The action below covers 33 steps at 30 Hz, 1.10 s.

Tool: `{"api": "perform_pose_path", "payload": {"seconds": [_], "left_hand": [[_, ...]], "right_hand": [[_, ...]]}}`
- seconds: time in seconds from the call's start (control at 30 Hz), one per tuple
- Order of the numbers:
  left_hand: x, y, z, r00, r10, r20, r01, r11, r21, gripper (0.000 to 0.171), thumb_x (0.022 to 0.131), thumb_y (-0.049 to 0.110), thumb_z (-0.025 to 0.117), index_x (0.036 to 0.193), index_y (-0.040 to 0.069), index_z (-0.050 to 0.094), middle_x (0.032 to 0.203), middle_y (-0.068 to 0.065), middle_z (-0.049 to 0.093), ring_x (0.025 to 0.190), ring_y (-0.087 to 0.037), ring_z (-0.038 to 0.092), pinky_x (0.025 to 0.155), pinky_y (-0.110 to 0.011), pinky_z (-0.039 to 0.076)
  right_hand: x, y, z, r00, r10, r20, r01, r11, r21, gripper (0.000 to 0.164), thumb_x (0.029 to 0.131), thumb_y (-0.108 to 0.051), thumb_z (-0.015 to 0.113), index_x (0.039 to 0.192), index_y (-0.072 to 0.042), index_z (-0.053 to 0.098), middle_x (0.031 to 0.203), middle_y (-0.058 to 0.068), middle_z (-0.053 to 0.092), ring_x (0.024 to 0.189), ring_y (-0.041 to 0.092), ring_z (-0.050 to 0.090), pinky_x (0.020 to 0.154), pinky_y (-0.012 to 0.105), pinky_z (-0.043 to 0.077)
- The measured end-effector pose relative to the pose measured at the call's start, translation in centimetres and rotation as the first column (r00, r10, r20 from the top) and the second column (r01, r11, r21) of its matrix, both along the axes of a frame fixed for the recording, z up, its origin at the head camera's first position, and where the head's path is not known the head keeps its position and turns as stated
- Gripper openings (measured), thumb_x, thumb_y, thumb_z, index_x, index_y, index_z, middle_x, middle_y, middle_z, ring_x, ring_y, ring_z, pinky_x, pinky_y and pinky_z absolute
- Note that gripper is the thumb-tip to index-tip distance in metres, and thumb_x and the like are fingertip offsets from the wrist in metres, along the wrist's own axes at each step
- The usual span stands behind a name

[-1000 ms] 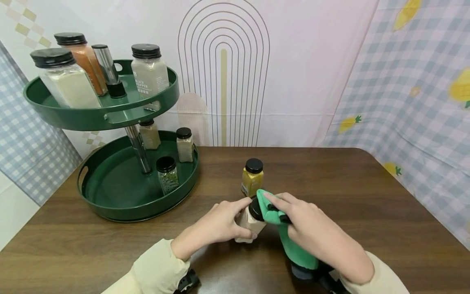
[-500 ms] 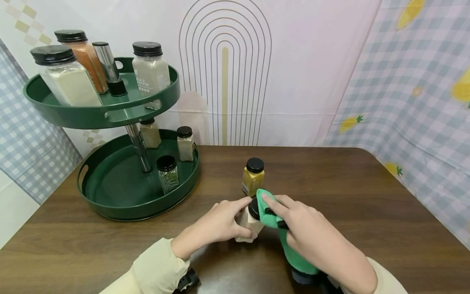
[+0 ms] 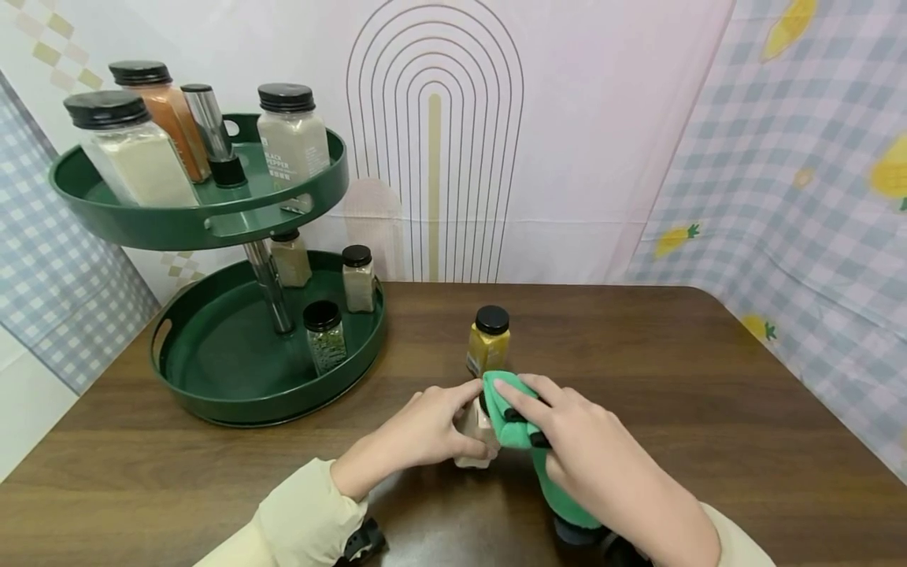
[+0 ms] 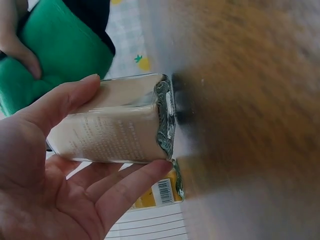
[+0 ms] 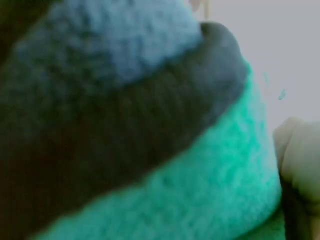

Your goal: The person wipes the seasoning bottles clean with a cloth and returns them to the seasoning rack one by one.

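Near the table's front, my left hand (image 3: 425,429) grips a square glass spice jar of beige powder (image 4: 110,127), thumb on one side and fingers on the other. Its black lid is mostly covered by a green cloth (image 3: 506,421) with dark edging. My right hand (image 3: 588,433) pinches the folded cloth over the lid, and the rest hangs down below the palm. Just behind stands a jar of yellow powder (image 3: 489,344) with a black lid. In the right wrist view the cloth (image 5: 200,185) fills most of the picture, blurred.
On the left stands a green two-tier round tray (image 3: 205,405). Its upper tier carries large jars (image 3: 294,142) and a metal grinder (image 3: 210,126); the lower tier carries small jars (image 3: 326,342). A patterned curtain (image 3: 567,157) hangs behind the brown table (image 3: 623,339).
My right hand has moved the cloth slightly left, so it covers more of the jar's lid. The left hand and the jar stay in nearly the same place.
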<state>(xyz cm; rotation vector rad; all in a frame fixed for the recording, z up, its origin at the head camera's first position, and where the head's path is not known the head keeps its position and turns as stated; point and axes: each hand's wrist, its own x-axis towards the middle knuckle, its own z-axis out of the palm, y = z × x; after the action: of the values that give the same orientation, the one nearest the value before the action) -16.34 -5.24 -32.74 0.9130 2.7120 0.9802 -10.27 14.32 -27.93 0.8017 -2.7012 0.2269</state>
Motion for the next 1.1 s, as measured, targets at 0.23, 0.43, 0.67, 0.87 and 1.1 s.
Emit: {"api": "perform_pose_path", "payload": {"seconds": [0.23,0.43,0.67,0.87,1.1], "left_hand": [[0.1,0.2,0.1,1.0,0.006,-0.028,-0.008,0.999,-0.048,0.05,0.072,0.037,0.077,0.114,0.023,0.053,0.088,0.009,0.065,0.077,-0.004,0.059,0.068,-0.029,0.044],[0.1,0.2,0.0,1.0,0.009,-0.02,-0.01,1.0,-0.029,0.051,0.072,0.035,0.078,0.116,0.023,0.056,0.087,0.007,0.066,0.075,-0.006,0.059,0.07,-0.032,0.042],[0.1,0.1,0.0,0.998,-0.027,-0.048,0.026,0.999,-0.018,0.04,0.075,0.025,0.075,0.11,0.027,0.056,0.072,0.01,0.059,0.061,-0.006,0.046,0.066,-0.029,0.037],[0.0,0.3,0.0,0.999,-0.004,-0.035,0.003,1.0,-0.021,0.046,0.072,0.031,0.077,0.113,0.021,0.057,0.083,0.005,0.065,0.069,-0.007,0.055,0.065,-0.027,0.042],[0.1,0.5,0.2,1.0,0.001,-0.025,-0.003,0.998,-0.067,0.054,0.073,0.039,0.077,0.119,0.023,0.053,0.094,0.005,0.067,0.08,-0.007,0.061,0.071,-0.03,0.044]], "right_hand": [[-1.8,0.7,-0.2,0.994,0.007,0.105,0.0,0.998,-0.067,0.076,0.07,0.018,0.052,0.135,-0.022,0.05,0.123,0.002,0.057,0.056,0.009,0.044,0.053,0.022,0.037],[0.2,-0.5,-0.1,1.0,-0.004,0.012,0.003,0.998,0.061,0.074,0.067,0.01,0.063,0.134,-0.021,0.051,0.13,0.006,0.054,0.097,0.025,0.061,0.051,0.029,0.045],[2.0,-1.4,0.0,0.999,0.049,-0.012,-0.048,0.992,0.117,0.081,0.062,0.007,0.069,0.134,-0.022,0.05,0.138,0.004,0.047,0.107,0.026,0.056,0.042,0.023,0.034],[1.1,-1.2,0.2,0.998,-0.032,-0.055,0.036,0.997,0.068,0.074,0.063,0.008,0.062,0.129,-0.025,0.055,0.13,0.0,0.053,0.099,0.02,0.059,0.044,0.026,0.037],[-1.2,-0.1,-0.3,0.999,-0.029,-0.032,0.028,0.999,-0.023,0.067,0.068,0.014,0.057,0.126,-0.02,0.058,0.119,0.001,0.059,0.08,0.019,0.061,0.052,0.027,0.042]]}}
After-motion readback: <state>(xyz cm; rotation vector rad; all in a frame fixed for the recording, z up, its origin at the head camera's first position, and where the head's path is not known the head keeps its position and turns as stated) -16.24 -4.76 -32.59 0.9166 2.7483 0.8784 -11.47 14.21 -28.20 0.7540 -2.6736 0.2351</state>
